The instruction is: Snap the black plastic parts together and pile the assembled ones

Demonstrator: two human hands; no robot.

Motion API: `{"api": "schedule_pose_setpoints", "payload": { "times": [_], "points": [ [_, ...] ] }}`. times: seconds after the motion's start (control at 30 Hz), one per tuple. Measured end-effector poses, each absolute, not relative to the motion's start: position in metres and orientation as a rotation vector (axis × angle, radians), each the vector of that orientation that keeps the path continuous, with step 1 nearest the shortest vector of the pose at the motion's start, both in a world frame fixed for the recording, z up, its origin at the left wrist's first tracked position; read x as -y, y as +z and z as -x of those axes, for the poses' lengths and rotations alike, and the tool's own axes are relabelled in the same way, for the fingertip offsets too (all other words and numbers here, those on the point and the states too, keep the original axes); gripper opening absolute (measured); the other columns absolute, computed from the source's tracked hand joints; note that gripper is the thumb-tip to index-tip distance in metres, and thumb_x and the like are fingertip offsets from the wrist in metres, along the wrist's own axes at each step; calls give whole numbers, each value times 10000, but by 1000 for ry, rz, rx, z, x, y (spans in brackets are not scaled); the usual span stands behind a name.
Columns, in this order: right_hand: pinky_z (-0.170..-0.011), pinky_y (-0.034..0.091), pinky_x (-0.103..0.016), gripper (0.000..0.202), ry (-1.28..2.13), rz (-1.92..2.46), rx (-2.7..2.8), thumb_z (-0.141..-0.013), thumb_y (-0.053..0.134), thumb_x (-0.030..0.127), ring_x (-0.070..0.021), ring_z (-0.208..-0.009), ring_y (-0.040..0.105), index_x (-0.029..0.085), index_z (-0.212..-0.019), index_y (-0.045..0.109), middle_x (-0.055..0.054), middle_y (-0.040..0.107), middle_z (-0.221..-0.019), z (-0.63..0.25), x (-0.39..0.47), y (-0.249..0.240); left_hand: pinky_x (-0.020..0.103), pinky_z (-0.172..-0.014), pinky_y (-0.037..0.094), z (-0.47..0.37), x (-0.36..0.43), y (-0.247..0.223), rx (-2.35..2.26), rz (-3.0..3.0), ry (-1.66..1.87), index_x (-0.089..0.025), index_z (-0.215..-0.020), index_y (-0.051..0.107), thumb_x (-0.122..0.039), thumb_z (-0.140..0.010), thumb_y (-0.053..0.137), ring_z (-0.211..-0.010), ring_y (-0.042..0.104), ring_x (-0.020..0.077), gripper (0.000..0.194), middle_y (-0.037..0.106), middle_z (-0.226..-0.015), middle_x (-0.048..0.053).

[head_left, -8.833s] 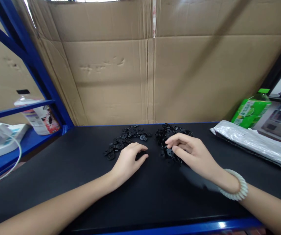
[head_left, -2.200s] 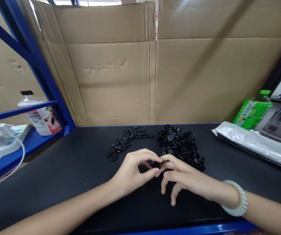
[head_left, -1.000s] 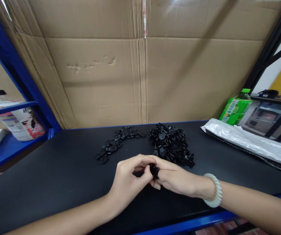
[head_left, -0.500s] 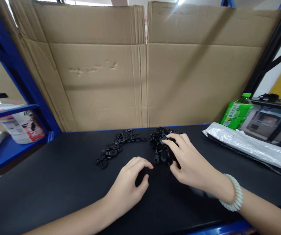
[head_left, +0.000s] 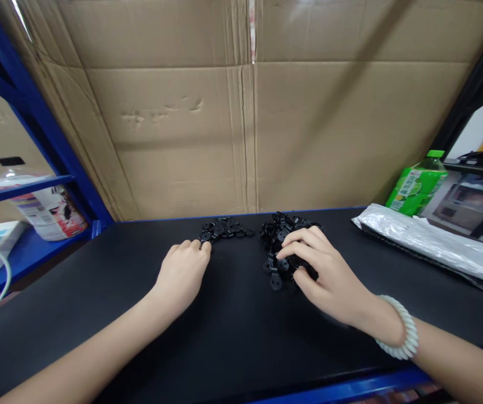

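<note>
My left hand [head_left: 185,273] is curled with its knuckles up at the near end of the smaller spread of black plastic parts [head_left: 226,229]. Its fingertips are hidden beneath it, so I cannot make out what they hold. The parts look small, with round discs that have holes in them. To the right lies a thicker heap of similar black plastic parts [head_left: 276,264]. Over this heap's near right side is my right hand [head_left: 315,261], its fingers bent and its thumb apart from them. Those fingers touch the heap, and parts show between them and the thumb.
Both piles lie on a black tabletop [head_left: 233,336] with a blue edge. Cardboard [head_left: 182,140] stands upright behind it. A silver-wrapped flat package [head_left: 427,238] and a green bottle [head_left: 418,185] are at the right. Beyond the blue frame at the left stands a large plastic bottle [head_left: 50,210].
My left hand has moved left and away from me, from the bare table onto the smaller spread, and its fingers have curled under. My right hand stays at the heap. The view has tipped down slightly.
</note>
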State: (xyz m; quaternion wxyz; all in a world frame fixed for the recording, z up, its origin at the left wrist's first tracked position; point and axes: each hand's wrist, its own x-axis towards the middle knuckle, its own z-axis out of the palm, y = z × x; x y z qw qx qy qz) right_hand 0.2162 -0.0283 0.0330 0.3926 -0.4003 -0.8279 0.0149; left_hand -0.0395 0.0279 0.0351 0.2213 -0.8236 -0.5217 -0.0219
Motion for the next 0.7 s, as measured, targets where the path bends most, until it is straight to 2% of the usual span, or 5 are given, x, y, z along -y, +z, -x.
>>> {"api": "schedule_pose_setpoints", "payload": {
  "times": [0.17,0.33,0.43,0.53,0.7],
  "points": [
    [-825,413,-383,324,154,1017,2003,-723,452,-35,-188,-875,498,178,-918,601,-46,556,-919,-216,27,36,402,-686,503,39,-32,35,1406,2328,-238,-105,-873,662,-68,-801,491,-798,643,315,189,655,-845,145],
    [-532,444,-255,305,1179,1010,1777,-816,477,103,-121,-665,523,211,-1101,475,-21,537,-911,-205,32,29,290,-723,543,21,-13,31,1120,2709,-1188,-163,-939,679,-154,-800,585,-796,653,186,167,666,-934,68],
    [-582,511,-284,341,1713,797,1608,-859,543,284,-147,-775,594,216,-1166,409,-47,503,-1016,-195,33,20,244,-697,566,8,2,25,1067,2970,-1468,-176,-940,697,-144,-775,635,-769,668,154,179,697,-922,50],
    [-653,515,-322,338,1927,658,1498,-849,574,412,-150,-760,608,179,-1067,464,-30,528,-907,-189,29,11,241,-675,578,0,11,20,1036,3098,-1566,-185,-938,725,-114,-743,665,-727,680,153,217,727,-866,44],
    [-689,487,-313,278,1984,624,1393,-781,651,346,-127,-730,578,172,-947,512,0,543,-819,-187,27,10,240,-642,591,-3,15,21,939,3110,-1667,-217,-927,749,-64,-724,664,-739,704,171,267,749,-864,47]
  ]
}}
